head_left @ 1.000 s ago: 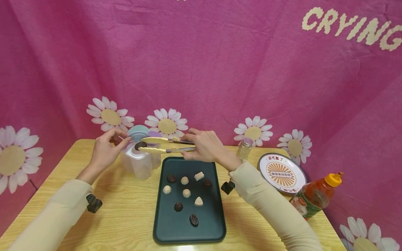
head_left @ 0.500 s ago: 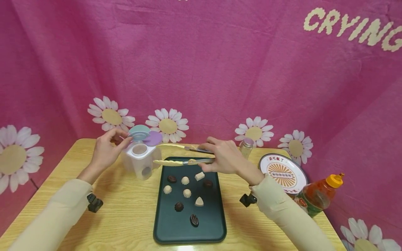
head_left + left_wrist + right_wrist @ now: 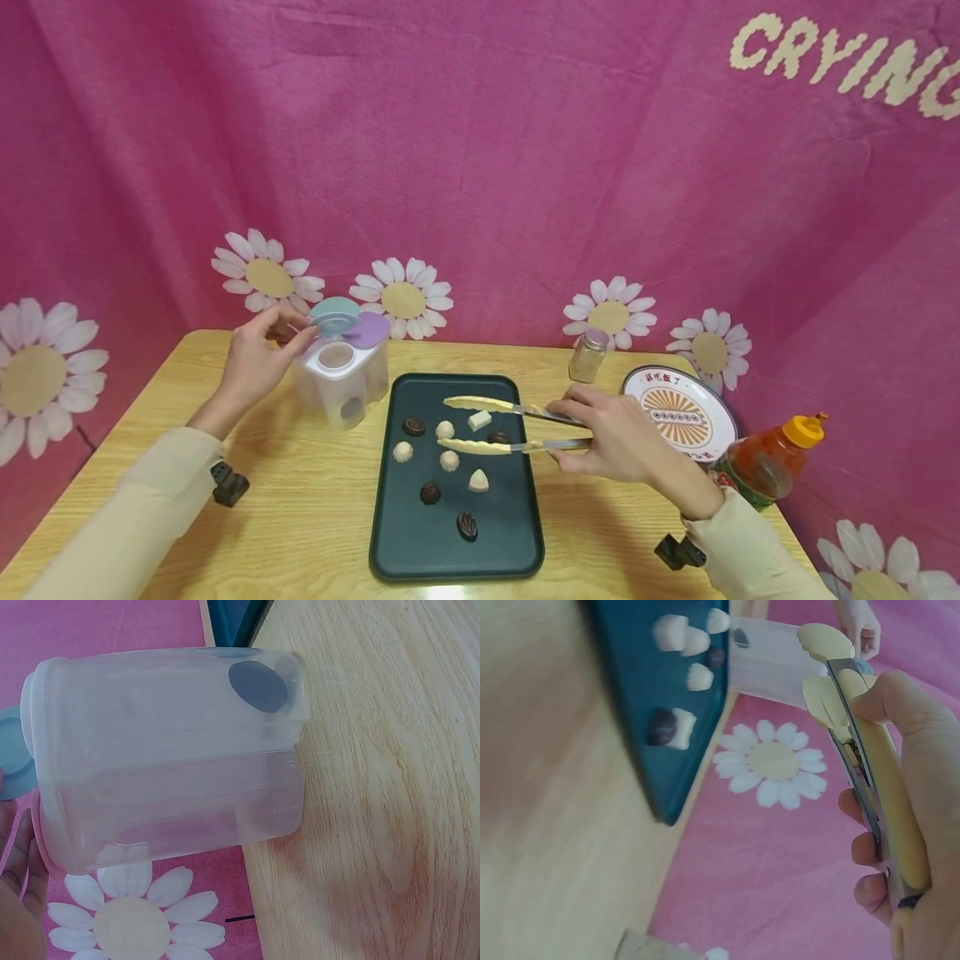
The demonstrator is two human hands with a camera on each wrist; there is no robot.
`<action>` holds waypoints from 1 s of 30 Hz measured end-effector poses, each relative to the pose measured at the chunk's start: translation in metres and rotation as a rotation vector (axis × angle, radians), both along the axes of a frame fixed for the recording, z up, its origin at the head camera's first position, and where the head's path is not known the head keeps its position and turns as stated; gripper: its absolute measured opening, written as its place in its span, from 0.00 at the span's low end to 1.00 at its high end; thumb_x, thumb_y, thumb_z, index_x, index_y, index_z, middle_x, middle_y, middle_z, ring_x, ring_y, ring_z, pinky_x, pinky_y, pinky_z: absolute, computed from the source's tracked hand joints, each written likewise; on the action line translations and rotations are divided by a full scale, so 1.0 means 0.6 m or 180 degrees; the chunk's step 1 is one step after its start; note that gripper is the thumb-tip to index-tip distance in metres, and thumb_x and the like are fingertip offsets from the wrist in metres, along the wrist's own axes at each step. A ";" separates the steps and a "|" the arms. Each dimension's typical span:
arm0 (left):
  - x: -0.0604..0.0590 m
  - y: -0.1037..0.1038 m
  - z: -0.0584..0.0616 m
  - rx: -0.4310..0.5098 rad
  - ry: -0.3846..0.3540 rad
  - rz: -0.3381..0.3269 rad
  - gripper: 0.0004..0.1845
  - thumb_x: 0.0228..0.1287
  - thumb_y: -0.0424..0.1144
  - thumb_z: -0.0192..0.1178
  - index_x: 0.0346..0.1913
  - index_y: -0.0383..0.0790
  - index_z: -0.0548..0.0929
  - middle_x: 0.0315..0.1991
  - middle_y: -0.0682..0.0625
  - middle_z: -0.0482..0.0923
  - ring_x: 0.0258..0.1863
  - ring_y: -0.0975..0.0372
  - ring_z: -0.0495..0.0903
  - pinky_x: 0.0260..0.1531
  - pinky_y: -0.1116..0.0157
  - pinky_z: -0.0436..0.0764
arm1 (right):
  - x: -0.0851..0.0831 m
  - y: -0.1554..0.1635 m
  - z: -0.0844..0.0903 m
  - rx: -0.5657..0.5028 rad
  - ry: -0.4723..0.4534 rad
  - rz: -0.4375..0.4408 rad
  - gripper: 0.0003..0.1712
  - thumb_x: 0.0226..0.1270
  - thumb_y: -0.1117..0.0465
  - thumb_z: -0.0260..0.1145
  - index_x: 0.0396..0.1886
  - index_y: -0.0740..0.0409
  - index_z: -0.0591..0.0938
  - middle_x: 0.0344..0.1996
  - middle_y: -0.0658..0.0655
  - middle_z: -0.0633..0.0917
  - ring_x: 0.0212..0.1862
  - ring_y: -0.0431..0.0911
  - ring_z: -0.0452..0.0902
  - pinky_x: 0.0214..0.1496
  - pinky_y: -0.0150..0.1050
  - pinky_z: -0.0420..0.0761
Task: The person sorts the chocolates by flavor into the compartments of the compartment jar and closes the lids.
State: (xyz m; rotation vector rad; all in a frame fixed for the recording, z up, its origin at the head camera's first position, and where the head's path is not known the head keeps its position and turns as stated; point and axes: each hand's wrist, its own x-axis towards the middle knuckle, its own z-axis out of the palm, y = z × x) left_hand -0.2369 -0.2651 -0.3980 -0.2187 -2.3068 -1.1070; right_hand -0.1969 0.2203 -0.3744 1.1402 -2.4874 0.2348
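Note:
My left hand (image 3: 288, 337) pinches the teal flap lid (image 3: 333, 314) of a clear plastic container (image 3: 341, 385) and holds it up; a purple lid (image 3: 369, 331) lies beside it. One dark chocolate (image 3: 257, 686) lies inside the container (image 3: 172, 750). My right hand (image 3: 581, 429) grips yellow tongs (image 3: 487, 425), whose empty tips are spread low over a dark green tray (image 3: 450, 550). Several white and dark chocolates lie there, a white cube (image 3: 480, 419) between the tips. The right wrist view shows the tongs (image 3: 855, 727), the tray (image 3: 641, 712) and my fingers (image 3: 911, 825).
On the wooden table (image 3: 285, 517), right of the tray, stand a small glass jar (image 3: 587, 354), a printed round plate (image 3: 678, 412) and a bottle with an orange cap (image 3: 761, 462). A pink daisy backdrop (image 3: 480, 167) closes off the far edge.
My right hand carried the tongs from the container's opening right and down to the tray. The dark chocolate they held now lies in the container. My left hand kept still.

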 end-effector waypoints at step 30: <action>0.000 0.003 0.002 0.0033 0.0007 0.0030 0.09 0.68 0.33 0.71 0.45 0.34 0.84 0.33 0.43 0.84 0.31 0.76 0.73 0.36 0.79 0.75 | 0.120 0.074 -0.116 0.0090 -0.0637 0.0016 0.22 0.49 0.45 0.82 0.46 0.38 0.88 0.35 0.35 0.80 0.28 0.23 0.67 0.28 0.19 0.64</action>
